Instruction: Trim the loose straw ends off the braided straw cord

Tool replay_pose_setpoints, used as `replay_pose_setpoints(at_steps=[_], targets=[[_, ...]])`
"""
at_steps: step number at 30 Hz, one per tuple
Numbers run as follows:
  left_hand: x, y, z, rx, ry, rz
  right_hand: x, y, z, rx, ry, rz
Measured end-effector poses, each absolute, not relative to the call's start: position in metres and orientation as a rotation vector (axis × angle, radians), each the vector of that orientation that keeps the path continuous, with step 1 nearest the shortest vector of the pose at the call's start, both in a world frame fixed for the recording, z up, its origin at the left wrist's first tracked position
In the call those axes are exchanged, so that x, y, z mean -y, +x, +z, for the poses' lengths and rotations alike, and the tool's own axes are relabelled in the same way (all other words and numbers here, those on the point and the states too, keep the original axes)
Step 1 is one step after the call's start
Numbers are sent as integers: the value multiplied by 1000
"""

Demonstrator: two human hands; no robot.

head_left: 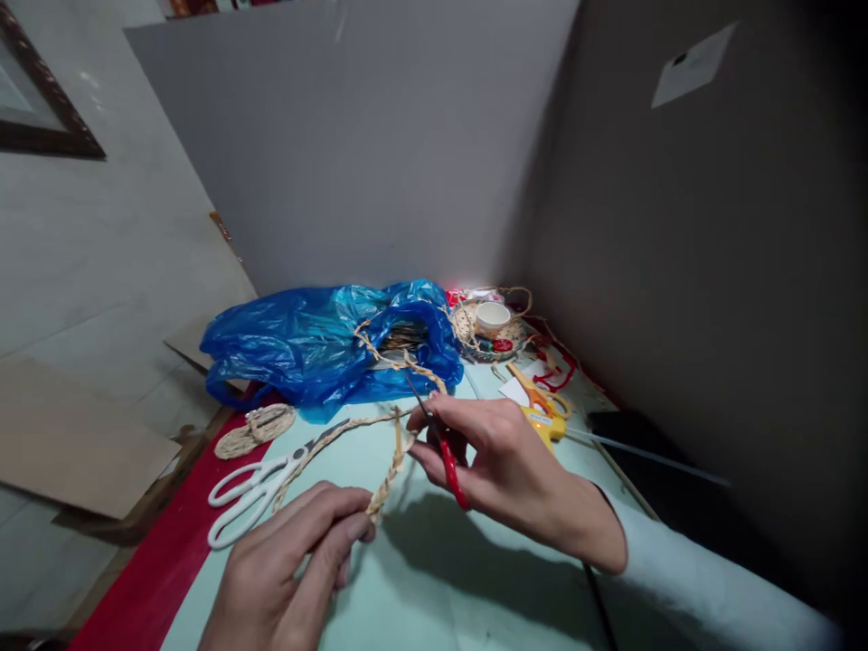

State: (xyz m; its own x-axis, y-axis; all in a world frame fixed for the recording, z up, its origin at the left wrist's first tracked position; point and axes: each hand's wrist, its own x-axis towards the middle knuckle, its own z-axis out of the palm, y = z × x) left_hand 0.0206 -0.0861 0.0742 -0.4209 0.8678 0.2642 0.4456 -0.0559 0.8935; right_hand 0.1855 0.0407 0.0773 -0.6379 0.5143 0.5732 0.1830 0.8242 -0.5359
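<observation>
A pale braided straw cord (385, 488) is pinched between the thumb and fingers of my left hand (298, 565), low in the view. My right hand (485, 443) is closed around small red-handled scissors (450, 466), their dark, thin blades pointing up and left. My right fingertips are beside the cord's upper end, where a loose strand sticks up; whether they touch it I cannot tell. Behind my left hand lie large white-handled scissors (250, 497), a length of braid crossing their blades. Two coiled straw pieces (250, 431) rest at the table's left edge.
A blue plastic bag (291, 339) holding dark strands stands at the back. Right of it, a basket (467, 339) holds a white bowl (493, 315). Orange-handled scissors (542, 394) and a yellow glue gun (548, 427) lie behind my right hand. Grey panels (380, 154) enclose the back and right.
</observation>
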Motion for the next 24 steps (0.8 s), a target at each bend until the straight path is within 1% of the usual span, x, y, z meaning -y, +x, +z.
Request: replay_pose_setpoints(at_steps=[3,5,9,14,19,24], targets=[[74,24,81,-1648,1127,1275,-47,185,77,2204,-556,609],[65,27,84,-1523,921,1194,-52,185,73,2190,-553,579],[50,32,92,-1354,694,1230,-64,184,62,2125,-547,300],[32,36,100,-1230,705,1347,-71,186,57,2047,-488,-64],[20,38,99,-1186,741,1373,-70,187,60,2152,-423,-293],[16,40,96,-1194,753,1408,-72,187,58,2134,-401,-470]])
